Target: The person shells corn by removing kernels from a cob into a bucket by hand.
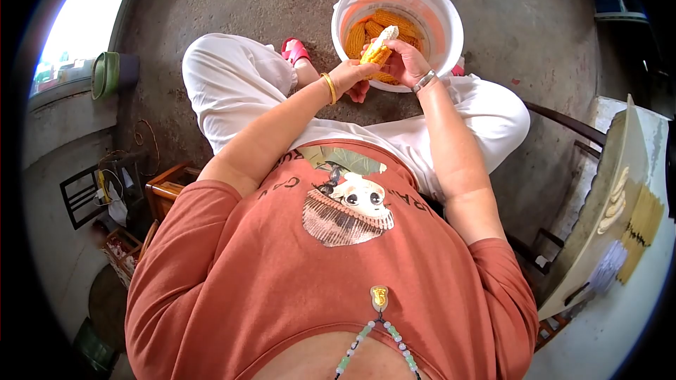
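A corn cob (380, 49), white and bare toward its upper end and yellow with kernels lower down, is held between both hands over the near rim of a white bucket (451, 21). My left hand (357, 79), with a gold bangle at the wrist, closes on the cob's lower end. On the cob's right side, my right hand (407, 63), with a silver bracelet, has its fingers wrapped round it. Several yellow corn cobs (386, 20) lie inside the bucket, partly hidden by the hands and the held cob.
The bucket stands on the grey floor (246, 0) between my knees. A wooden stool (166, 188) is at the left, near a green container (105, 75) by the window. On the right are a dark curved bar (567, 121) and a table (605, 204) bearing several things.
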A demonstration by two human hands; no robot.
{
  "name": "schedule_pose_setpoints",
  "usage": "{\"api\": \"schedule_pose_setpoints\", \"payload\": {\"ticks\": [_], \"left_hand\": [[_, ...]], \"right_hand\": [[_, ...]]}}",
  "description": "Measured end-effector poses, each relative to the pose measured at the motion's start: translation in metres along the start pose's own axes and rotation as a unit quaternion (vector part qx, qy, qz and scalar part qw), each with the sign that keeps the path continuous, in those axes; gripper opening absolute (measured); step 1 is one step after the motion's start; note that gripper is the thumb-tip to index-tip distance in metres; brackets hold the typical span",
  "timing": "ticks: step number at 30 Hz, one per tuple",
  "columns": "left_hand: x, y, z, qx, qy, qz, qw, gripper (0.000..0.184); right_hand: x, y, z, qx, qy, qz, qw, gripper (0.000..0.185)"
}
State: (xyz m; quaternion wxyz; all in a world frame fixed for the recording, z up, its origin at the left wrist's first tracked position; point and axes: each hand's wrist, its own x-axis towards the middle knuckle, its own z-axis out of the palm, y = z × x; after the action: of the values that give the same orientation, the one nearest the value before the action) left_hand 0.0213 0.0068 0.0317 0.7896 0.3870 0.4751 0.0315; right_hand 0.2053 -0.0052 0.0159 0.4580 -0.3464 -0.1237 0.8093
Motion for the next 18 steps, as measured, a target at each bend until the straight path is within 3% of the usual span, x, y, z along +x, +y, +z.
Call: {"api": "schedule_pose_setpoints", "payload": {"ticks": [10, 18], "left_hand": [[-0.002, 0.005, 0.008, 0.136, 0.039, 0.031, 0.989, 0.04], [0.0, 0.002, 0.004, 0.076, 0.023, 0.019, 0.997, 0.04]], "right_hand": [[0.009, 0.011, -0.01, -0.02, 0.086, -0.009, 0.996, 0.029], [-0.007, 0.0, 0.006, -0.007, 0.071, 0.015, 0.997, 0.03]]}}
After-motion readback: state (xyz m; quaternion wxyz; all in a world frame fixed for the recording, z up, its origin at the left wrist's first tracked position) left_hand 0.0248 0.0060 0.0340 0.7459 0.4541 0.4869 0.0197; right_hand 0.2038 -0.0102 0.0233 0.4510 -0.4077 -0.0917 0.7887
